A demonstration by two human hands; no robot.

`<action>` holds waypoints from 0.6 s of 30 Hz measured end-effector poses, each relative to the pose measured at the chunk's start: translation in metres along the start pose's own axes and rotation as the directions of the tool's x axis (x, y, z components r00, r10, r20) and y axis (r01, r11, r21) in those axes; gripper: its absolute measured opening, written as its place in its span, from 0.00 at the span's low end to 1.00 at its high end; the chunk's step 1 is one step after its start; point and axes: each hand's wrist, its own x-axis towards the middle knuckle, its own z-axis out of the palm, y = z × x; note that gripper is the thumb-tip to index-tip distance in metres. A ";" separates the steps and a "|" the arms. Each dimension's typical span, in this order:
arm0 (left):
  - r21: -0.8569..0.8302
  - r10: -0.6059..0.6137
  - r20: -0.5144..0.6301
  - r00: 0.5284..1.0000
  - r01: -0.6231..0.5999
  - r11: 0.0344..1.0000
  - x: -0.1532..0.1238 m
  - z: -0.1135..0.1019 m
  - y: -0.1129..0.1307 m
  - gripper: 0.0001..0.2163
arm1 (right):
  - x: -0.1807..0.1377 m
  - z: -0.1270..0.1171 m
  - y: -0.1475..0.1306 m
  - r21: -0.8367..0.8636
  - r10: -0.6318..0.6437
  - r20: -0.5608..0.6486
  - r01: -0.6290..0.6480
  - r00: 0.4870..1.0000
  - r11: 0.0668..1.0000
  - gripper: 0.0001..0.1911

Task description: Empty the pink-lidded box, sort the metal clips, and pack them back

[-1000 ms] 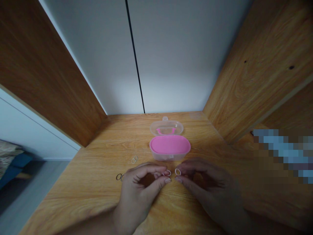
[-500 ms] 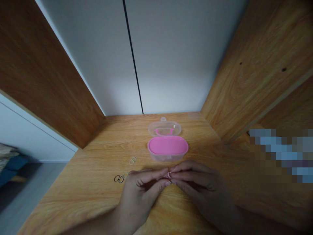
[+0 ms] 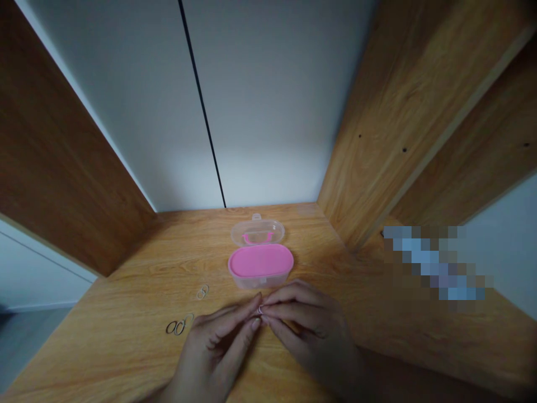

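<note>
My left hand [image 3: 218, 342] and my right hand [image 3: 309, 323] meet low in the middle, fingertips pinched on a small pale pink hair tie [image 3: 260, 309]. Its loops show between the fingertips, while the rest is covered. Just beyond the hands stands an oval box [image 3: 260, 262] with a pink top and a translucent body. Its clear lid [image 3: 257, 230], with a pink handle, is swung back behind it. On the tabletop left of my left hand lie a dark hair tie [image 3: 171, 327], a grey one [image 3: 179, 328] and a pale one, close together. Two light hair ties [image 3: 202, 292] overlap farther back.
The wooden tabletop [image 3: 138, 296] runs back to a white panel [image 3: 251, 112] with a dark vertical gap. Wooden side boards rise at left [image 3: 71, 129] and right [image 3: 356, 129]. A pixelated patch [image 3: 428, 263] covers something on the right.
The view has swung right, so the box, hair ties and hands sit farther left in the picture. Both hands still pinch the pink hair tie, with only slight finger movement.
</note>
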 end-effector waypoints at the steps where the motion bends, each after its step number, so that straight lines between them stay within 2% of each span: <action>1: 0.024 0.024 -0.002 1.000 -0.024 0.999 0.000 0.000 0.000 0.22 | 0.001 0.000 -0.001 0.003 -0.011 -0.015 0.011 1.000 1.000 0.10; 6: 0.209 0.148 -0.004 0.989 -0.143 0.967 -0.002 -0.001 0.000 0.21 | 0.009 -0.006 0.000 -0.055 -0.066 -0.116 0.060 0.991 0.997 0.11; 8: 0.301 0.211 -0.037 0.977 -0.190 0.934 -0.001 -0.002 -0.002 0.19 | 0.013 -0.009 0.004 -0.095 -0.064 -0.178 0.047 0.982 0.994 0.11; 10: 0.413 0.247 -0.098 0.964 -0.186 0.891 0.001 -0.004 -0.004 0.16 | 0.015 -0.010 0.009 -0.111 -0.031 -0.231 0.006 0.972 0.994 0.10; 13: 0.558 0.232 -0.170 0.958 -0.100 0.824 0.004 -0.007 -0.010 0.18 | 0.015 -0.010 0.014 -0.094 0.051 -0.263 -0.079 0.963 0.992 0.09; 18: 0.621 0.133 -0.103 0.986 -0.041 0.783 0.010 -0.008 -0.020 0.20 | 0.013 -0.009 0.014 -0.073 0.118 -0.319 -0.148 0.940 0.986 0.05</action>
